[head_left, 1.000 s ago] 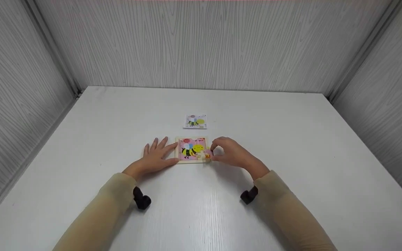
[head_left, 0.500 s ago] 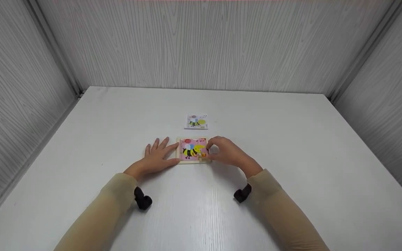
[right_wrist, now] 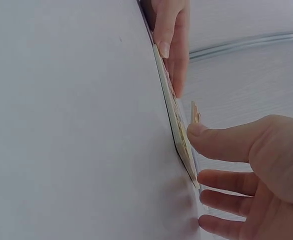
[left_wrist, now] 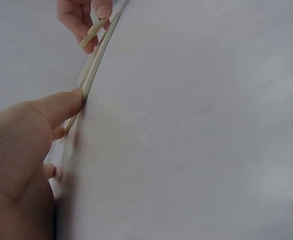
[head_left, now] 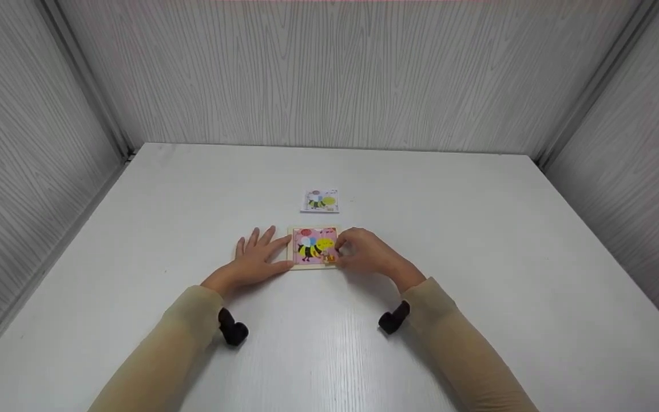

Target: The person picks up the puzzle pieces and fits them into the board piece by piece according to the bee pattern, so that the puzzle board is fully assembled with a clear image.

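A small bee jigsaw puzzle in a pale wooden frame lies flat on the white table. My left hand rests beside it with fingers spread, thumb and index fingertip touching the frame's left edge. At the puzzle's lower right corner, my right hand pinches a puzzle piece between thumb and index finger. The left wrist view shows this piece raised and tilted over the frame. In the right wrist view its thin wooden edge stands above my thumb tip.
Behind the puzzle lies a square picture card printed with the same bee. Grey wood-grain panels rise at the table's back and sides. A black wrist-camera mount sits under each beige sleeve.
My right hand has moved left with the puzzle piece, from the frame's right edge to over the lower right corner. The left hand has stayed on the frame.
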### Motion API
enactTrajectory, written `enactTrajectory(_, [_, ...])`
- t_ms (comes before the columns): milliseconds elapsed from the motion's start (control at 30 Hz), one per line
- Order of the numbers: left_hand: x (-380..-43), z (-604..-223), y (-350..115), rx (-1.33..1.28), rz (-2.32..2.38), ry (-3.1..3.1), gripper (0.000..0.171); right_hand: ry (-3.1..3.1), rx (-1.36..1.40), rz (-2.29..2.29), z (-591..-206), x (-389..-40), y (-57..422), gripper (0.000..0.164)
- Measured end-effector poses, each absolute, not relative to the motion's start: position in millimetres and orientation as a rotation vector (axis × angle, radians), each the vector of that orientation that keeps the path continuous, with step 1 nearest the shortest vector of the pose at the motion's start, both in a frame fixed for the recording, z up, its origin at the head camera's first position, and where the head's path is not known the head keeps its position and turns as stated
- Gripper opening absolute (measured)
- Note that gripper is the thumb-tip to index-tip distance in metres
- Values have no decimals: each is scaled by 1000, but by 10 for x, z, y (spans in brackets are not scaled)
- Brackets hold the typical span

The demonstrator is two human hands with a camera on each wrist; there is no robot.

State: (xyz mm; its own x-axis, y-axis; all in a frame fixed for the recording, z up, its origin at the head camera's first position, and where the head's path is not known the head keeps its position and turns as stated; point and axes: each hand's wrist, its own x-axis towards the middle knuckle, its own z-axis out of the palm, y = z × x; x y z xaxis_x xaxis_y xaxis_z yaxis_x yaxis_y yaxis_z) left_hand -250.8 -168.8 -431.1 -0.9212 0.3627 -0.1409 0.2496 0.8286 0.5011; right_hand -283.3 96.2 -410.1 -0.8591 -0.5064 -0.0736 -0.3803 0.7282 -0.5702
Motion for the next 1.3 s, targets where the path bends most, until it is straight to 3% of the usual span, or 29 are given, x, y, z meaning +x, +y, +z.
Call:
enactTrajectory(367, [-2504, -4318, -1685, 463, 715, 2783, 70, 2709, -702, -793, -4081, -2812, 927, 17])
enactTrajectory(600, [-2500, -4323, -1692, 469, 724, 2779, 70, 2725, -815, -651, -4096, -2813, 914, 29])
enactTrajectory(933, [-2508, -4320, -1702, 468, 701, 2786, 70, 2755, -910, -593, -4075, -2817, 903, 21])
enactTrajectory(1300, [-2487, -4315, -1702, 458, 696, 2781, 70, 2739, -815, -549, -4061, -2821, 847, 23])
